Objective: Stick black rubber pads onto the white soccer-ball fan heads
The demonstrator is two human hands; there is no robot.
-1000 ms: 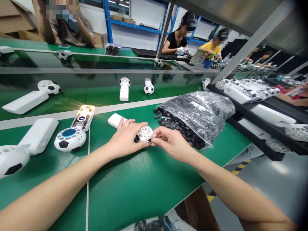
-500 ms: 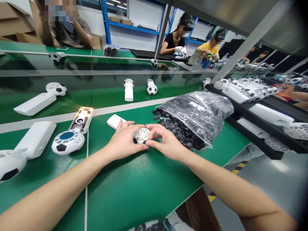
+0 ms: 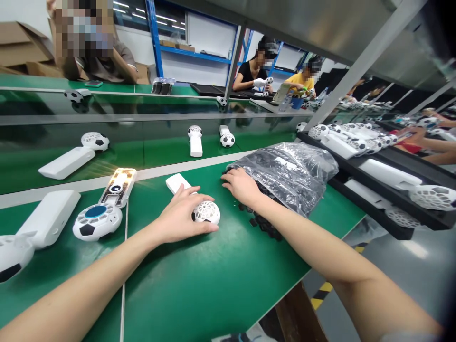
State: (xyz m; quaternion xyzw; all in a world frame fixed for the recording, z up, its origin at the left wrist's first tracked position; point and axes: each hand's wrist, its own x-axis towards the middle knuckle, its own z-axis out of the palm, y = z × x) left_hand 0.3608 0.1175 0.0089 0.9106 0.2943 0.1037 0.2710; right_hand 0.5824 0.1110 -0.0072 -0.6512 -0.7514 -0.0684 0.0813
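Note:
My left hand (image 3: 181,213) curves around the round head of a white handheld fan (image 3: 208,212) patterned like a soccer ball, thumb in front and fingers behind. The fan lies on the green table, its white handle (image 3: 177,183) showing beyond my fingers. My right hand (image 3: 243,186) is over the mouth of a clear plastic bag (image 3: 297,166), fingers apart and bent over small black pieces (image 3: 262,222). Its palm side is hidden. To the left lies a fan with a blue disc (image 3: 97,222) and a lit, see-through handle.
Another white fan (image 3: 48,218) lies at the left edge. Several fans, one a large one (image 3: 67,161), rest on the green strip behind. Black trays (image 3: 377,209) holding fans stand at the right. Co-workers sit across the line, one in a black top (image 3: 249,73).
My right hand has left the fan head and moved right to the bag's mouth. My left hand stays around the fan. The camera view has shifted slightly.

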